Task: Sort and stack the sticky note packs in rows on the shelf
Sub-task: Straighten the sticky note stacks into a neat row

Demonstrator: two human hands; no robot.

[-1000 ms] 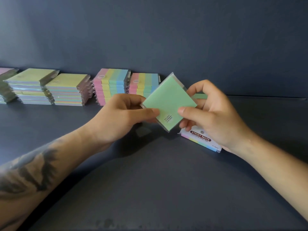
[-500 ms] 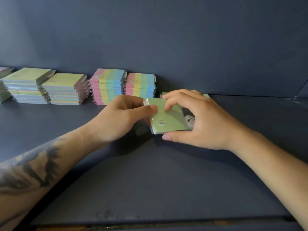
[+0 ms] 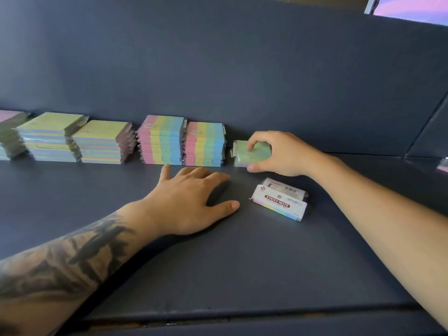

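Note:
My right hand [image 3: 278,154] grips a green sticky note pack [image 3: 254,152] on top of a short green stack by the back wall, just right of the striped stacks. My left hand [image 3: 191,204] lies flat on the shelf [image 3: 218,263] with fingers spread, holding nothing. A loose pack labelled "STICKY NOTE" [image 3: 278,202], white with a pastel edge, lies on the shelf in front of my right hand. Two stacks of pink-yellow-green-blue striped packs [image 3: 161,140] [image 3: 204,144] stand against the back wall. Left of them are yellow-topped stacks [image 3: 104,141] [image 3: 48,137].
A partly cut-off stack with a pink top [image 3: 9,132] sits at the far left edge. The dark back wall [image 3: 242,81] runs behind all stacks. The shelf's front edge [image 3: 218,318] is near the bottom. A side panel [image 3: 431,132] closes the right end.
My right hand carried the green pack back to the short stack by the wall. My left hand let go of it and came down flat on the shelf. The labelled pack is uncovered.

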